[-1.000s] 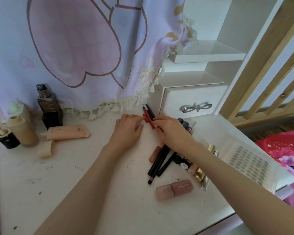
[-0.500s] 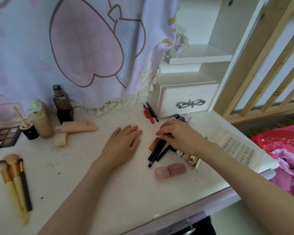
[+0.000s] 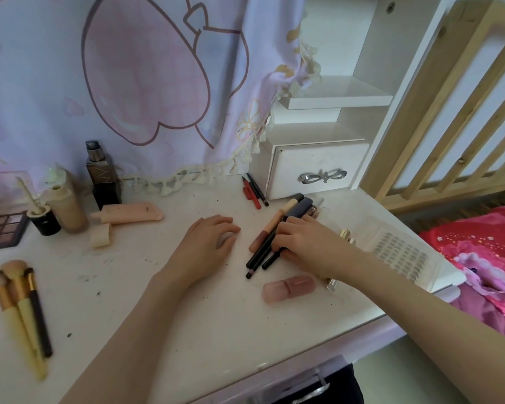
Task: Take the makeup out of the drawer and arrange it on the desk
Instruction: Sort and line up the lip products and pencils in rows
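Head camera, looking down at a white tabletop (image 3: 164, 316) speckled with dark marks. The left hand (image 3: 204, 249) rests palm-down on the tabletop near the middle, its grip loose, fingers relaxed and holding nothing. Just to its right, the right hand (image 3: 306, 243) lies over a cluster of makeup pens (image 3: 263, 252), dark and beige sticks lying side by side at a slant; its fingers curl over them, the grip narrow on the bundle. A pink lipstick case (image 3: 289, 288) lies on its side just in front of that hand. Two thin pencils (image 3: 254, 191), one red and one dark, lie farther back, beside a small white drawer unit (image 3: 312, 167) with a silver bow handle, its drawer closed. At the left stand a dark square bottle (image 3: 102, 177) and a beige foundation bottle (image 3: 67, 209), with a peach tube (image 3: 129, 212) lying beside them. An eyeshadow palette (image 3: 3, 228) sits at the left edge, and three makeup brushes (image 3: 21, 310) lie near the front left.
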The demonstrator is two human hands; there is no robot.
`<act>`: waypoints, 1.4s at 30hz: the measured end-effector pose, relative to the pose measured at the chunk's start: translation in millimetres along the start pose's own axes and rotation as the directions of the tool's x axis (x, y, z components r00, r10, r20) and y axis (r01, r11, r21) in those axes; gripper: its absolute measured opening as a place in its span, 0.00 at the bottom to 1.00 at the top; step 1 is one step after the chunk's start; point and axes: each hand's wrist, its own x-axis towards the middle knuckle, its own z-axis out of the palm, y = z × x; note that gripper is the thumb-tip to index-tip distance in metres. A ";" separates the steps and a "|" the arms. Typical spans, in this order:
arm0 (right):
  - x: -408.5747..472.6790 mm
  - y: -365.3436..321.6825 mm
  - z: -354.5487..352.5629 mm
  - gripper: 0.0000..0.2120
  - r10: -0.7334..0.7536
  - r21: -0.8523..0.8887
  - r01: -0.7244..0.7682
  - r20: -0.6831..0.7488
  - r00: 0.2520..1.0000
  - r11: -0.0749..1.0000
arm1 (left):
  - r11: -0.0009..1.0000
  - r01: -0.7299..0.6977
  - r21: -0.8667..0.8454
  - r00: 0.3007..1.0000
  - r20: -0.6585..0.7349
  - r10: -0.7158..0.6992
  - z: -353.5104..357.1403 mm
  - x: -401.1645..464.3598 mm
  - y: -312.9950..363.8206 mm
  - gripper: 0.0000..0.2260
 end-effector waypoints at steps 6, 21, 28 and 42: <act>-4.8 1.3 -2.6 0.08 -0.040 0.007 0.043 -0.262 0.964 0.999 | 0.995 0.059 -0.080 0.995 -0.077 -0.065 -6.0 -0.4 8.4 0.12; 41.9 -10.8 -37.6 0.05 0.386 0.604 0.039 -0.557 0.736 0.796 | 0.892 -0.155 -0.424 0.882 -0.467 -0.068 -19.5 -2.7 39.4 0.16; 50.3 -12.2 -27.1 0.07 0.094 0.252 0.065 -0.571 0.816 0.966 | 0.837 -0.166 -0.522 0.852 -0.502 -0.145 -28.4 -4.7 40.8 0.11; 53.1 -14.7 -43.6 0.15 0.723 0.986 -0.049 0.150 0.675 -0.159 | 0.727 -0.211 -0.654 0.842 -0.499 -0.205 -28.4 -6.6 49.9 0.10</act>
